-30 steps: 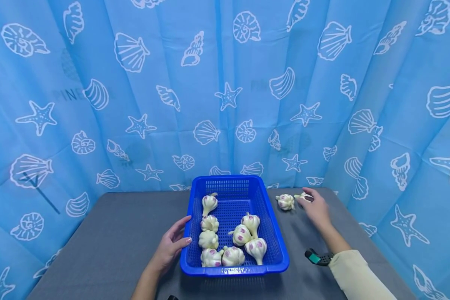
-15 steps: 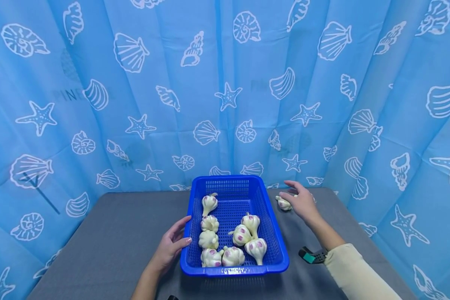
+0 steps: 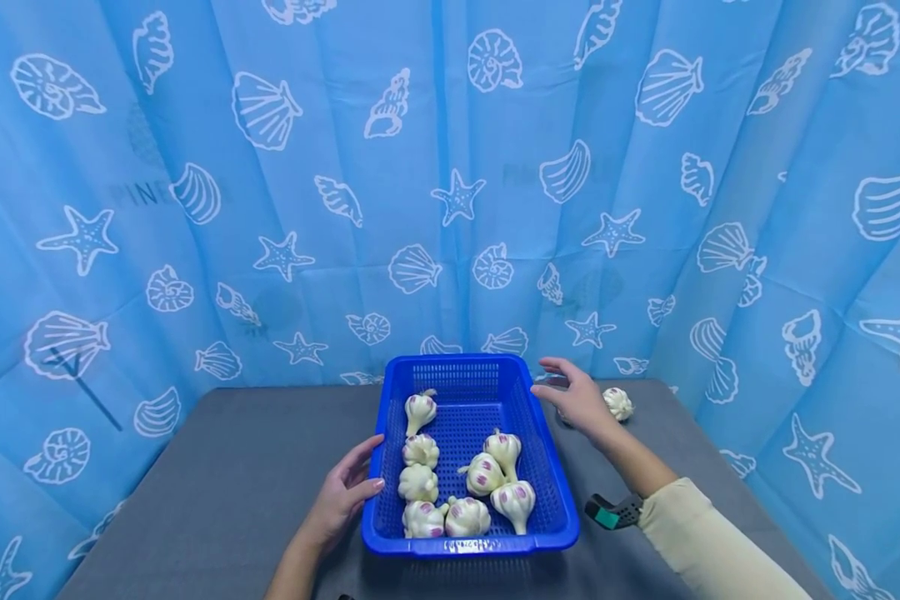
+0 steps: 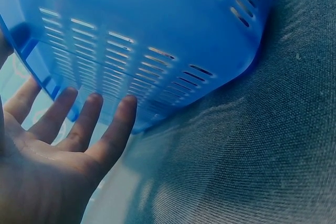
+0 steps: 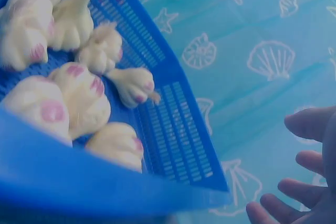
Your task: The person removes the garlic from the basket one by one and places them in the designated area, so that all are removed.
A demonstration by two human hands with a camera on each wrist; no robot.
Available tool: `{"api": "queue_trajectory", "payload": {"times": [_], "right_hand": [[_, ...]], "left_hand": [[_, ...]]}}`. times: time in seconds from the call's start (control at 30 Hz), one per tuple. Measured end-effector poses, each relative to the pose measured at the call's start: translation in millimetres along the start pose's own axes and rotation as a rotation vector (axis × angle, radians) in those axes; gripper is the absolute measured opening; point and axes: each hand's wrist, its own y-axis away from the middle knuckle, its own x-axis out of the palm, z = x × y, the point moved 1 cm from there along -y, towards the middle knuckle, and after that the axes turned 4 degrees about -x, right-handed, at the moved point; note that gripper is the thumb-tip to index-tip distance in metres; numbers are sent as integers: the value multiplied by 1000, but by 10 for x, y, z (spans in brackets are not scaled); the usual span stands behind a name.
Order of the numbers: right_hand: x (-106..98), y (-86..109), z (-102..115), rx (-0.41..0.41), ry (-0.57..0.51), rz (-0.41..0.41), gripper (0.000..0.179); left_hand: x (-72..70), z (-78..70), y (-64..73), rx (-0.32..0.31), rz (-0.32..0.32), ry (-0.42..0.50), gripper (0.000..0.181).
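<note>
A blue plastic basket [image 3: 457, 546] with slotted walls stands on the grey table and holds several white garlic bulbs [image 3: 483, 473] with purple patches. My left hand [image 3: 337, 500] grips its left side, thumb over the rim; in the left wrist view its fingers [image 4: 89, 121] spread against the outer wall. My right hand [image 3: 581, 404] is beside the basket's right rim near the back corner, fingers extended and apart. In the right wrist view nothing lies between those fingers [image 5: 299, 187]. One garlic bulb on the table is mostly hidden beneath this hand; another garlic bulb [image 3: 618, 404] lies just right of it.
A grey cloth [image 3: 217, 492] covers the table. Behind and on both sides hangs a blue curtain [image 3: 390, 208] with white shell and starfish prints. A black wrist device [image 3: 611, 512] with a green patch is at my right wrist, close to the basket's right wall.
My right hand has moved left from the far-right garlic bulb, across the other bulb, to the basket's right rim. The far-right bulb is uncovered. My left hand stays on the basket.
</note>
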Motion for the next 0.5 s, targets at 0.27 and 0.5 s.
{"api": "queue_trajectory", "payload": {"times": [0.27, 0.5], "right_hand": [[163, -41, 191, 55, -24, 103, 56], [288, -104, 238, 121, -40, 220, 56]], "left_hand": [[15, 16, -6, -5, -26, -26, 60], [25, 8, -6, -15, -33, -21, 59]]}}
